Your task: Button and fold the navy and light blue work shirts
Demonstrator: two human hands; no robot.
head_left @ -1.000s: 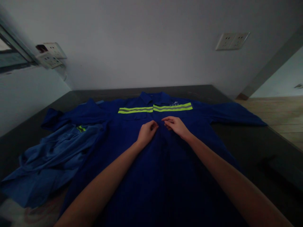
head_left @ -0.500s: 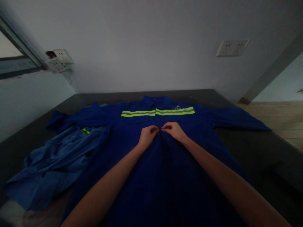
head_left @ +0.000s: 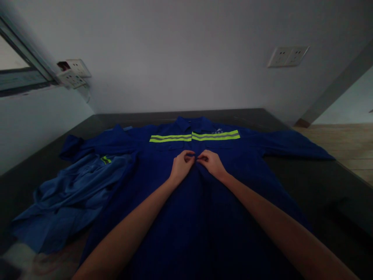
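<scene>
A dark blue work jacket [head_left: 180,210] with yellow-and-grey reflective strips lies spread out, its collar at the far side and its sleeves out to both sides. At its front opening, below the chest strip, my left hand [head_left: 182,165] pinches the fabric edge between thumb and fingers. Close against it on the right, my right hand [head_left: 211,163] pinches the same front edge, fingertips almost touching the left ones. Any button between the fingertips is too small and dark to make out.
The jacket rests on a dark table [head_left: 294,179] against a pale wall. A lighter blue garment [head_left: 75,194] lies crumpled at the left, partly beside the jacket. Wall sockets [head_left: 288,56] are at the right, more at the left. Some dark object lies at the lower right.
Both hands stay at the same place on the jacket front. The left index finger has lifted and curved slightly; the fingertips have drawn a little closer. The view has shifted slightly.
</scene>
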